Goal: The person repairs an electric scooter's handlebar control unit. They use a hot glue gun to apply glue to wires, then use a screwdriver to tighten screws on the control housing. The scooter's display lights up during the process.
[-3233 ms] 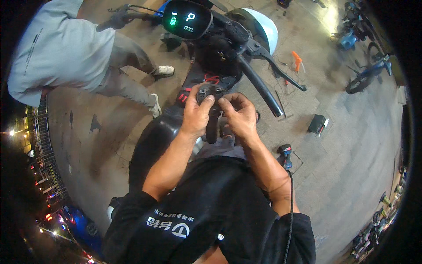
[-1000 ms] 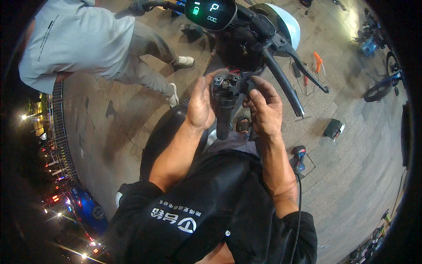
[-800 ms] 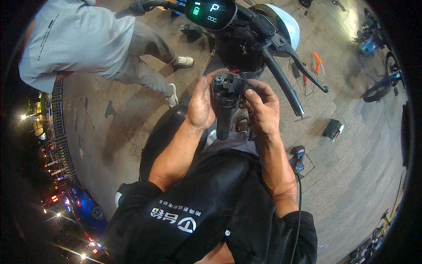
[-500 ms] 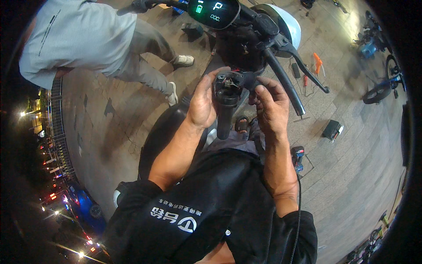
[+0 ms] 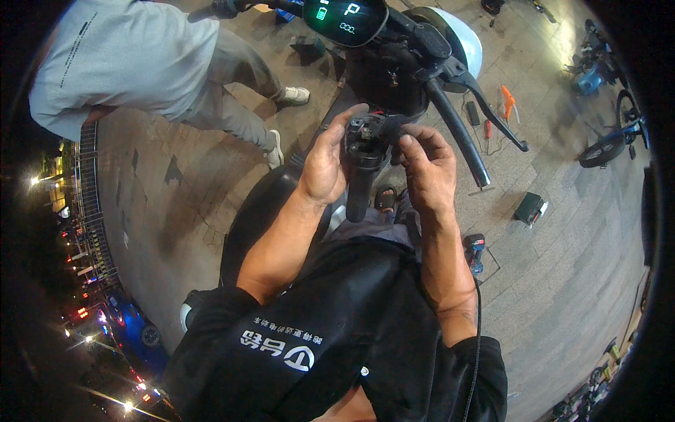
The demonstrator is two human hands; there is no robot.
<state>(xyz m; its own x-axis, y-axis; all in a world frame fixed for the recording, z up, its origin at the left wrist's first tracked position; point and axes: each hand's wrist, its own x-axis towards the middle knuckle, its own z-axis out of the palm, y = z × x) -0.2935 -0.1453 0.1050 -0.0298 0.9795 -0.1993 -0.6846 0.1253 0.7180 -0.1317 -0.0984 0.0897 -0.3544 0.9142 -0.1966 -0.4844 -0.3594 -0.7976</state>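
My left hand (image 5: 325,167) is closed around the side of a black throttle grip (image 5: 360,186) with an opened housing (image 5: 364,133) at its top end. Small metal parts show inside the housing. On its other side, the thumb and fingers of my right hand (image 5: 429,167) pinch a dark piece at the housing's edge, partly hidden by the fingertips. Just beyond my hands stands an electric scooter with a lit display (image 5: 344,20). Its right handlebar (image 5: 457,130) is a bare dark tube, with a brake lever (image 5: 492,105) beside it.
A person in grey (image 5: 140,63) stands at the left. On the paving at right lie an orange glue-gun-shaped tool (image 5: 508,102), a red-handled screwdriver (image 5: 488,129), a dark box (image 5: 530,209) and a power drill (image 5: 475,253). Beneath my arms is the scooter's black seat (image 5: 260,211).
My right hand has shifted slightly left, its fingertips closer in on the housing. The housing has turned a little; my left hand keeps its hold.
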